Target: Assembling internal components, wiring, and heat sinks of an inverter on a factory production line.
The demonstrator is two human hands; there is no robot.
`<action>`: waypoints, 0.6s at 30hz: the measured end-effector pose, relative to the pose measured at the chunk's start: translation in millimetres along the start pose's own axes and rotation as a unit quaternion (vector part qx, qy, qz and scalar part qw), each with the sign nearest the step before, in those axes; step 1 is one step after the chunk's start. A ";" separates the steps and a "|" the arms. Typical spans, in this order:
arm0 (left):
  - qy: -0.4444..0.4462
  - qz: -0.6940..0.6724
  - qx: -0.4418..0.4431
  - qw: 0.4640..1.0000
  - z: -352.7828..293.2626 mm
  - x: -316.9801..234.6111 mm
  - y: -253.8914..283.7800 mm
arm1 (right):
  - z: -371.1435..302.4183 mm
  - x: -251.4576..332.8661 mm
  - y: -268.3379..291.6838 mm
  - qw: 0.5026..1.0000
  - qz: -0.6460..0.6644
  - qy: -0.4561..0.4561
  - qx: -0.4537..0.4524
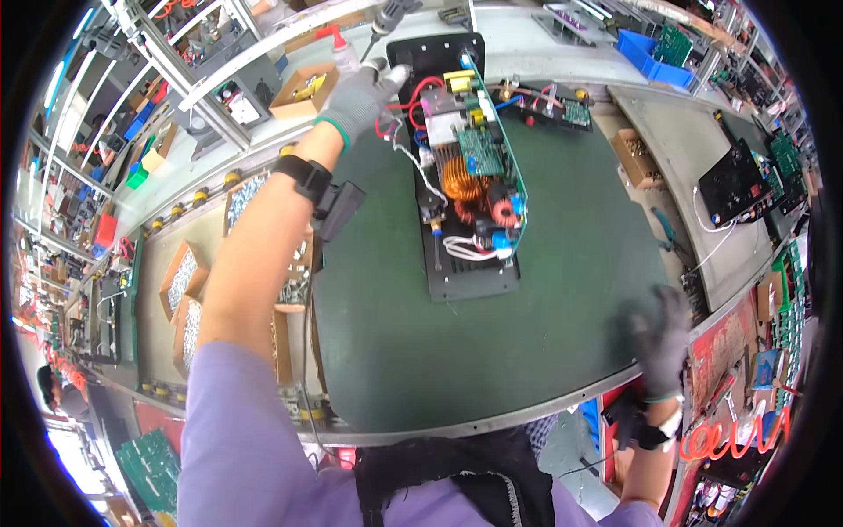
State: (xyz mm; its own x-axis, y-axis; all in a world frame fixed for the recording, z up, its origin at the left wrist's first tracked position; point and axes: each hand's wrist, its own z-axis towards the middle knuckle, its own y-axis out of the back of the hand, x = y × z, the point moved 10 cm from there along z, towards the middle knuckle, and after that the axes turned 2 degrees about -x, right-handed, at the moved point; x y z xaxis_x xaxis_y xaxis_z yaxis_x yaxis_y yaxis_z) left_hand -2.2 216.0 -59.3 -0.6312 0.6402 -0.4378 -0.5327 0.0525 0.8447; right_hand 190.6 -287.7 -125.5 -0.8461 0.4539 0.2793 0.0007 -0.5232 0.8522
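A black metal chassis (pixel 474 286) lies lengthwise on the green work mat (pixel 562 351), carrying a green circuit board (pixel 479 153), an orange-wound coil (pixel 461 178), smaller ring coils and loose red and white wires. My left hand (pixel 362 95), in a grey glove, reaches far forward to the left edge of the chassis's black end plate (pixel 430 54); its fingers are apart, and I see nothing held. Just beyond its fingers hangs a power screwdriver (pixel 391 16), bit downward. My right hand (pixel 660 338), gloved and blurred, is over the mat's right edge with fingers spread, holding nothing visible.
A red-capped bottle (pixel 342 57) and a cardboard box (pixel 303 91) stand beyond my left hand. Boxes of small metal parts (pixel 183 279) line the left. A smaller wired assembly (pixel 549 107) lies behind the chassis. Pliers (pixel 664 227) and another black unit (pixel 733 183) are right.
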 end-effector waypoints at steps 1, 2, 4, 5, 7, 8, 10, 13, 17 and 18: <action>0.000 -0.027 -0.014 1.000 -0.6 1.4 -4.0 | 12.7 43.5 -16.0 0.998 0.026 0.059 0.016; 0.019 -0.132 0.037 0.990 -7.7 -8.6 -15.2 | 22.2 66.1 -34.3 0.996 0.058 0.041 0.059; 0.007 -0.287 0.054 0.956 -7.4 -6.9 -21.4 | 40.5 112.5 -73.0 0.986 0.104 0.055 0.118; 0.001 -0.297 0.051 0.954 -4.2 -6.9 -25.2 | 47.6 131.3 -86.0 0.982 0.105 0.078 0.135; 0.041 -0.389 0.111 0.914 -12.0 -4.2 -44.5 | 59.4 154.0 -107.8 0.976 0.074 0.091 0.182; 0.027 -0.383 0.094 0.918 -15.4 -10.7 -41.5 | 61.9 159.4 -113.6 0.978 0.093 0.120 0.143; 0.044 -0.379 0.069 0.922 -33.8 -6.2 -20.7 | 63.0 156.3 -133.6 0.970 0.073 0.159 0.167; 0.010 -0.372 -0.052 0.927 -68.8 8.7 10.1 | 69.9 141.9 -138.8 0.960 0.044 0.185 0.205; 0.043 -0.360 -0.085 0.928 -155.8 52.5 43.6 | 132.2 126.2 -121.2 0.865 0.311 0.084 0.383; 0.076 -0.327 -0.074 0.939 -175.8 71.0 48.8 | 151.1 100.6 -129.3 0.871 0.330 0.010 0.363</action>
State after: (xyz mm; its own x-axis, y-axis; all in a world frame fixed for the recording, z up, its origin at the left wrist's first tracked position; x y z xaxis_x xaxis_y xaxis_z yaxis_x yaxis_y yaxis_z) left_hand -172.2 129.2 -103.3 -0.2086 0.3900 -0.8969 -0.9004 0.2816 0.3318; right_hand 185.9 -65.4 -140.8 -0.5427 0.2103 0.8132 0.8218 -0.0672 0.5659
